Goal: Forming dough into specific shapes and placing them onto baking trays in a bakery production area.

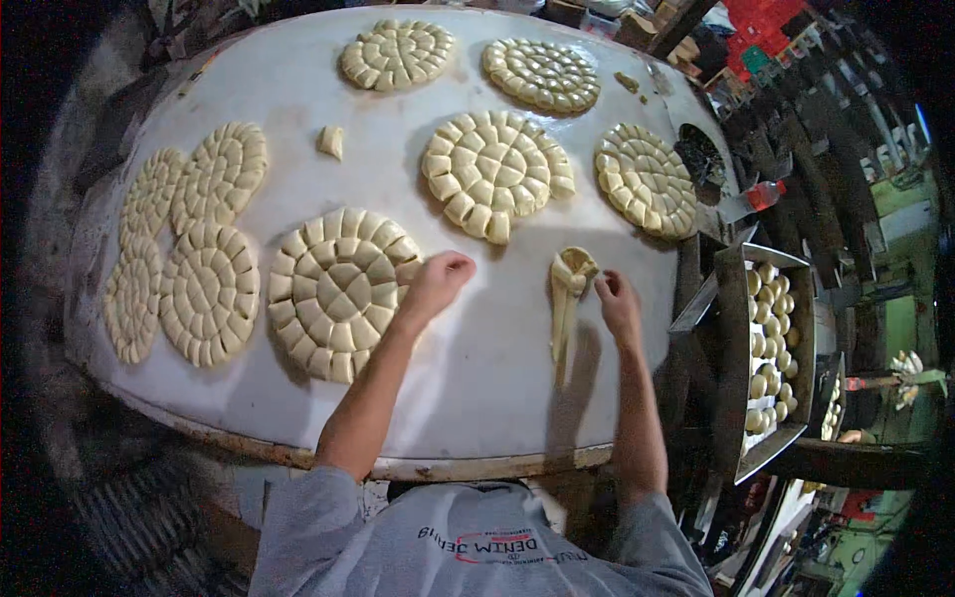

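Slightly right of the large segmented dough round [345, 284] is my left hand [440, 281], fingers curled closed; what they hold, if anything, is hidden. My right hand [617, 298] is closed in a pinch beside a long dough strip with a folded, looped top [567, 289]; I cannot make out what is between the fingertips. Another segmented round [494, 171] lies above my left hand, and a glossy round [646, 179] sits at the right of the white table [507, 398].
More dough rounds [209, 294] cluster at left and along the far edge [398, 55]. A small loose piece [330, 140] lies between them. At right stand a tray of dough balls [773, 328], a red-labelled bottle [751, 199] and dark racks [826, 179].
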`<state>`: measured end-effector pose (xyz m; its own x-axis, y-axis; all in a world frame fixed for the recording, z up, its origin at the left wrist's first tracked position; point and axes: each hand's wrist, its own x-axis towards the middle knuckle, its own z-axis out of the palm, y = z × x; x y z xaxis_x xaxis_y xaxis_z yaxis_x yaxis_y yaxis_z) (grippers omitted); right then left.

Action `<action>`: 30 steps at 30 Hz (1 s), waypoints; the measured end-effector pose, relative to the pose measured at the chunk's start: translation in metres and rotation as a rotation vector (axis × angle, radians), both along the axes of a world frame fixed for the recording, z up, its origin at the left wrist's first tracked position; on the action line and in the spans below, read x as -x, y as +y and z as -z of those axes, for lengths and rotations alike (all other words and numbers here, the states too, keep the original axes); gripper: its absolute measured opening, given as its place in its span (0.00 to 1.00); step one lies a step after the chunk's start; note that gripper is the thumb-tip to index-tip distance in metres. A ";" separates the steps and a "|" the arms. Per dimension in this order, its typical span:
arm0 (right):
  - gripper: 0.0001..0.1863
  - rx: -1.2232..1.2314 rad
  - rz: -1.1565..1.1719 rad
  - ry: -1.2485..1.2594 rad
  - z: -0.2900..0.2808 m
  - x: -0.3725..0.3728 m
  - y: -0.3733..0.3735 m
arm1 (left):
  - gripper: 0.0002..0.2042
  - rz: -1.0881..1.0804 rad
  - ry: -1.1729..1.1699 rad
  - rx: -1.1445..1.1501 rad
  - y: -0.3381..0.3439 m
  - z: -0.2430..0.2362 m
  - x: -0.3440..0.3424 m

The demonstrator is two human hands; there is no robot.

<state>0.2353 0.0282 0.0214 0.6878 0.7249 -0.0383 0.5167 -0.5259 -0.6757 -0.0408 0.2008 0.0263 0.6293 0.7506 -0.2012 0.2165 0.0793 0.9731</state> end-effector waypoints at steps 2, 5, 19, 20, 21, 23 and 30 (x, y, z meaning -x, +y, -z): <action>0.24 0.053 0.112 -0.420 0.044 -0.019 0.022 | 0.12 0.109 0.062 -0.169 -0.017 0.006 -0.041; 0.23 0.175 -0.022 -0.346 0.019 0.010 0.058 | 0.20 0.007 0.509 -0.805 -0.049 0.030 -0.095; 0.14 -0.377 0.086 0.370 0.023 -0.011 -0.011 | 0.18 -0.410 -0.182 0.026 -0.117 0.044 -0.055; 0.14 -0.338 0.095 0.316 0.034 -0.006 -0.010 | 0.18 -0.392 -0.110 -0.034 -0.125 0.042 -0.038; 0.13 -0.301 0.102 0.264 0.045 -0.001 -0.008 | 0.18 -0.373 -0.034 -0.093 -0.136 0.039 -0.024; 0.13 -0.460 0.164 0.341 0.059 -0.002 0.002 | 0.16 -0.526 0.021 -0.086 -0.158 0.032 0.002; 0.15 -0.756 0.309 0.378 0.088 -0.071 0.020 | 0.13 -0.798 0.072 -0.069 -0.193 0.035 0.057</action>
<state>0.3064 0.0484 -0.0668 0.8945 0.4332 0.1107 0.0993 0.0491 -0.9938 -0.0975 0.0076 -0.0091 -0.1147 0.9809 -0.1572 0.1825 0.1764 0.9672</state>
